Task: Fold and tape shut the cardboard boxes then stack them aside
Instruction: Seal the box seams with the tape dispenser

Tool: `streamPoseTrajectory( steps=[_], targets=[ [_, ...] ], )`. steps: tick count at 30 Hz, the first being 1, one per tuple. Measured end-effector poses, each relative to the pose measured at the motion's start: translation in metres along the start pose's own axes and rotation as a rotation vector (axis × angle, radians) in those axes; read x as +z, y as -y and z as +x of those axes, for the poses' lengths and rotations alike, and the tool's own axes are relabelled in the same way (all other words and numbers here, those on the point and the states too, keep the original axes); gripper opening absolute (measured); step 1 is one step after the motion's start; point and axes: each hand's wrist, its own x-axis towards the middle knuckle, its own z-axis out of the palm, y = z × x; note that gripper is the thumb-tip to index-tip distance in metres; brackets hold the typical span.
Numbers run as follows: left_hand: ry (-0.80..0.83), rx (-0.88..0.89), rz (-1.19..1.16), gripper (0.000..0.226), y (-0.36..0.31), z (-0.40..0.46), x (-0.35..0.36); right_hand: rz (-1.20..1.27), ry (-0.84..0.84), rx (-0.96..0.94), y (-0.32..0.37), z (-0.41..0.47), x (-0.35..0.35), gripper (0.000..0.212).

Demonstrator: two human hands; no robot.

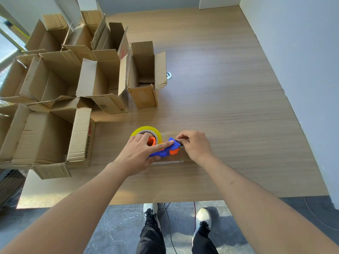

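A small closed cardboard box (169,135) lies on the wooden table in front of me, mostly hidden under my hands. On it rests a blue and orange tape dispenser (166,150) carrying a yellow tape roll (141,129). My left hand (141,152) grips the dispenser, its forefinger stretched along the top. My right hand (195,144) pinches the tape end at the dispenser's front, over the box's right part.
Several open cardboard boxes crowd the table's left half, the nearest one (53,142) at the front left and a narrow one (146,76) behind the dispenser. A round grommet (168,75) sits mid-table. A white wall (302,70) bounds the right side. My shoes stand below the table's front edge (165,201).
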Motion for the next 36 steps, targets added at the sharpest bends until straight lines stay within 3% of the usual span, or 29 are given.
streamPoseTrajectory(
  steps=[14, 30, 36],
  targets=[
    [-0.006, -0.003, -0.035, 0.074, 0.003, -0.003, 0.002, 0.037, -0.057, -0.046, 0.003, -0.008, -0.002, 0.017],
    [0.001, 0.0, -0.025, 0.072, 0.0, -0.005, 0.004, 0.043, -0.12, 0.02, -0.013, -0.028, -0.025, 0.014],
    [0.029, -0.01, -0.034, 0.075, 0.001, -0.004, 0.002, 0.093, -0.151, 0.14, -0.035, -0.035, -0.043, 0.02]
  ],
)
